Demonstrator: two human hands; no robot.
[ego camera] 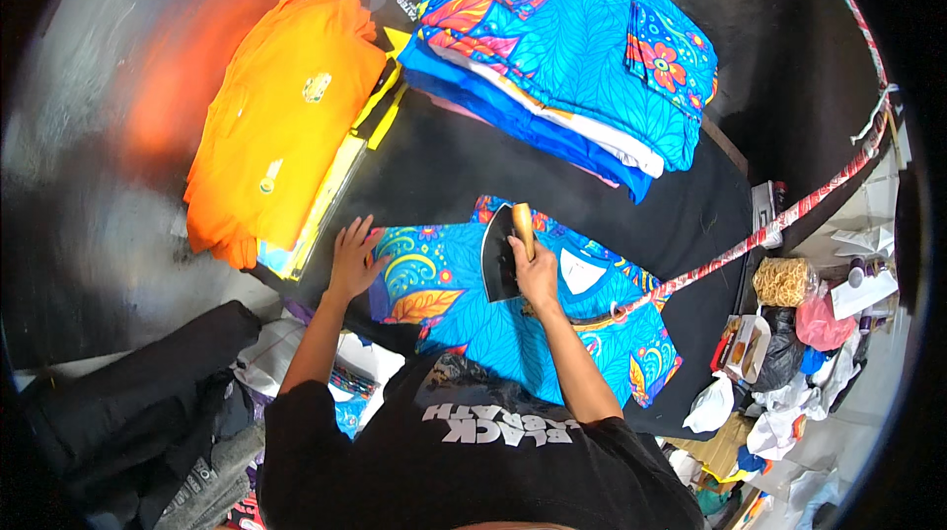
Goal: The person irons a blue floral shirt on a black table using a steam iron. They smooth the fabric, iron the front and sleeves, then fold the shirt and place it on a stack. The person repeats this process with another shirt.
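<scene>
A blue floral short-sleeved shirt (536, 352) lies spread on the black-covered table (414, 160) before me. My right hand (536, 274) is closed on the wooden handle of a clothes iron (501, 260), whose dark plate rests on the shirt near its neckline. A red-and-white wrapped cord (769, 230) runs from the upper right down to the iron's side, across the shirt. My left hand (355, 260), fingers spread, is at the end of the left sleeve, its thumb touching the cloth. Nothing is gripped in it.
Beyond the shirt lies a stack of folded blue floral shirts (584, 49). Orange shirts (288, 123) are piled at the left over yellow ones. Bags, a noodle-like bundle (783, 282) and an open food box (743, 349) stand right of the table. Black fabric (140, 382) lies lower left.
</scene>
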